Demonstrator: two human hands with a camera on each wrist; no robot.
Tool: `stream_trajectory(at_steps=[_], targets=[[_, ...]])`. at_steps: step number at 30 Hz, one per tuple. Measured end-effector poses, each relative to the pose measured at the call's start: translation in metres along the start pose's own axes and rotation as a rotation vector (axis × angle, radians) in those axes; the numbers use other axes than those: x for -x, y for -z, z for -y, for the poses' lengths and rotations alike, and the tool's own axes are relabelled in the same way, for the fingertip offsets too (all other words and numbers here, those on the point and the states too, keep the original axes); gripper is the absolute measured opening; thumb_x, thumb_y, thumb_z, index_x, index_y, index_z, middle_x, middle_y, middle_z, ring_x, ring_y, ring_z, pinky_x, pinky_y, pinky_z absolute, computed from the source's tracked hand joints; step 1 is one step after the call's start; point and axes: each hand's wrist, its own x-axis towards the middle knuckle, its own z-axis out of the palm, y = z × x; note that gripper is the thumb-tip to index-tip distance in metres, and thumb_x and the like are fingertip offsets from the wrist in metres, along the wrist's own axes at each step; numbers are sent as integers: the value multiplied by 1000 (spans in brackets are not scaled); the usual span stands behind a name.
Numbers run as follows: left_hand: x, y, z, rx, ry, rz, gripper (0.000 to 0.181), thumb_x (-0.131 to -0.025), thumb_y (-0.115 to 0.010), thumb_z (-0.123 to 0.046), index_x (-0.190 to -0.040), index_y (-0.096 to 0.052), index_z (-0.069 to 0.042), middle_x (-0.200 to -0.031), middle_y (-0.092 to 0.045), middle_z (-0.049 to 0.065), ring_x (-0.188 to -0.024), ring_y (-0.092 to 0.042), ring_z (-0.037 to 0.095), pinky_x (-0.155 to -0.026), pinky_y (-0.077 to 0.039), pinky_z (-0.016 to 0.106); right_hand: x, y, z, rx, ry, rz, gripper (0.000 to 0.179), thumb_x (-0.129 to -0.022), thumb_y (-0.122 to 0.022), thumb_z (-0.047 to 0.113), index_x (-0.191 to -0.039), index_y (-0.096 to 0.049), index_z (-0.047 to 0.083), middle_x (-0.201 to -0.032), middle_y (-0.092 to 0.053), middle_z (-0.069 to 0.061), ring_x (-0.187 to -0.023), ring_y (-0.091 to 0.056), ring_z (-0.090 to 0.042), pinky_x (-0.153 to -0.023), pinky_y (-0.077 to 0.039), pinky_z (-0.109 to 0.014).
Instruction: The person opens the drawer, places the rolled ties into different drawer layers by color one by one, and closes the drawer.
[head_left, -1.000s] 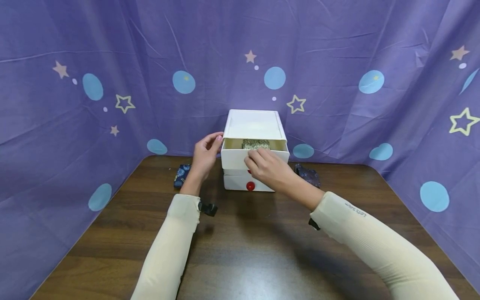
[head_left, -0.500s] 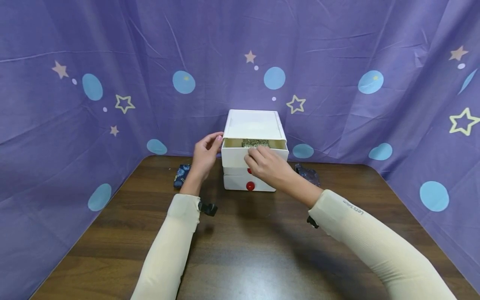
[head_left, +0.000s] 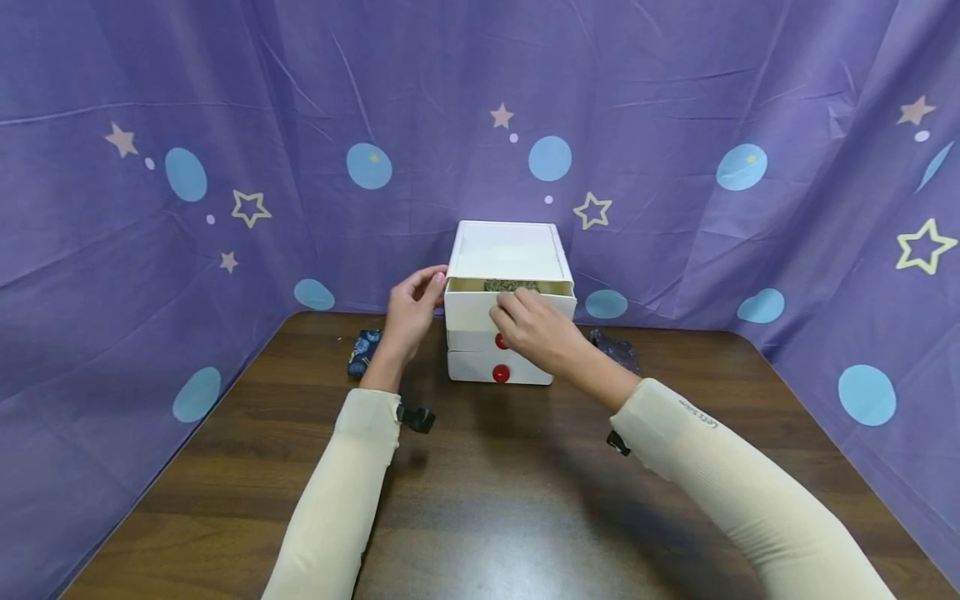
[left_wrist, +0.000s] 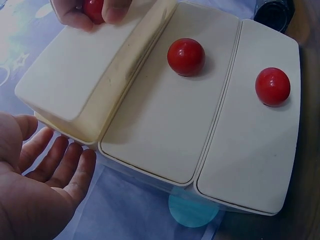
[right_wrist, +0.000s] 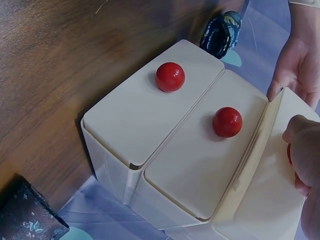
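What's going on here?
A person's right hand grips the red knob of the top drawer on a white three-drawer unit. That drawer is partly open, with a green speckled item showing inside. The left hand is at the unit's left side. The middle drawer and bottom drawer are closed. A dark patterned item lies on the table to either side of the unit.

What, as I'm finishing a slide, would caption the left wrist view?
Right hand grips the knob of the partly open top drawer, left hand beside it.
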Motion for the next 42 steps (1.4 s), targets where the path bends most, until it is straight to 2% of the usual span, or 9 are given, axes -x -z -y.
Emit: stream_trajectory(at_steps=[4,9,13,21,31,37,42], targets=[[1,0,-1,-6,1,0,37,-105,-61,-31,-132,-68,-6,-124,-67,14,-102,-62,20,-98,-55,42,-1,-3,-1,-9,-10,-10,15,-93,-69,-4,-108,-67,-6,-105,-64,-18,-88,-58,-30,-75,-52,-35],[1,0,-2,5,-6,6,38,-105,-61,-31,-133,-68,-6,-124,-67,15,-102,-62,20,-100,-53,48,-2,-7,-3,-21,-17,-30,14,-93,-67,-7,-106,-67,-6,-103,-64,-18,-87,-58,-31,-73,-52,-36],[0,1,-2,4,10,8,38,-105,-60,-29,-134,-67,-6,-127,-66,16,-101,-62,18,-100,-54,45,-2,-9,-4,-20,-21,-36,13,-92,-67,-7,-105,-67,-7,-102,-65,-18,-86,-58,-31,-73,-52,-36],[-1,0,-3,-8,24,14,36,-107,-56,-19,-137,-62,2,-132,-63,22,-99,-61,14,-101,-53,49,-3,-12,-6,-24,-33,-30,13,-92,-64,-8,-105,-66,-7,-102,-65,-19,-85,-57,-31,-71,-51,-36],[1,0,-2,17,-11,15,38,-105,-61,-29,-133,-67,-5,-126,-67,15,-103,-62,18,-95,-56,35,-5,-15,-8,-29,-41,-34,12,-93,-61,-5,-104,-66,-7,-102,-64,-19,-86,-57,-32,-71,-52,-37],[1,0,-2,18,-12,13,38,-105,-61,-29,-133,-67,-5,-125,-67,15,-102,-62,18,-95,-56,37,-6,-16,-9,-27,-49,-14,14,-95,-59,-7,-106,-66,-7,-104,-64,-19,-88,-58,-32,-74,-52,-37],[1,0,-2,23,-13,12,37,-105,-61,-28,-133,-67,-5,-124,-67,14,-101,-62,18,-95,-56,37,-5,-20,-11,-33,-44,-36,14,-93,-60,-9,-105,-66,-8,-102,-63,-20,-87,-57,-33,-74,-52,-38]])
